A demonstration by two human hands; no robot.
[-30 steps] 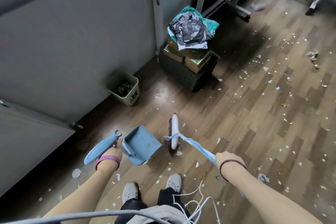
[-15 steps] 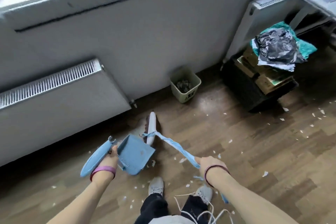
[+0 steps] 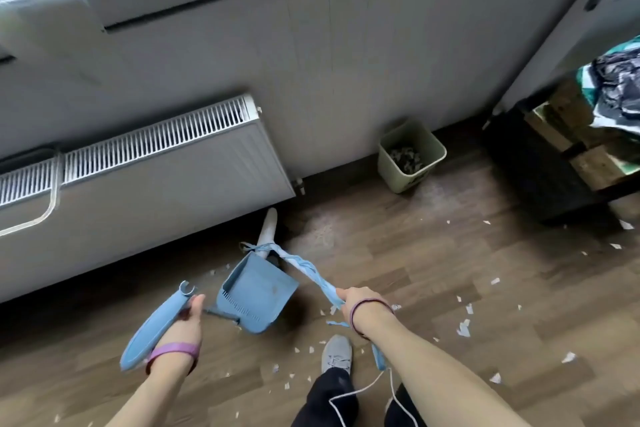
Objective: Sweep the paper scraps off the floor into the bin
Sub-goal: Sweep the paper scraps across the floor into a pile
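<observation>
Your L hand [image 3: 185,326] grips dustpan [image 3: 258,291] handle; R hand [image 3: 360,302] grips broom [image 3: 311,270] handle. Bin [image 3: 389,168] by wall [image 3: 346,80], scraps [image 3: 463,329] on floor [image 3: 450,253].

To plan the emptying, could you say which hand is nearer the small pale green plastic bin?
Right. The right hand is nearer the camera and left of the pale green plastic bin; the left hand is farther left.

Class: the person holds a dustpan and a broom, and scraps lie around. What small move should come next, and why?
Probably lower the dustpan so its lip meets the floor by the scraps near the shoe. The left hand holds it tilted, its tray looks empty, and the right hand grips the broom.
</observation>
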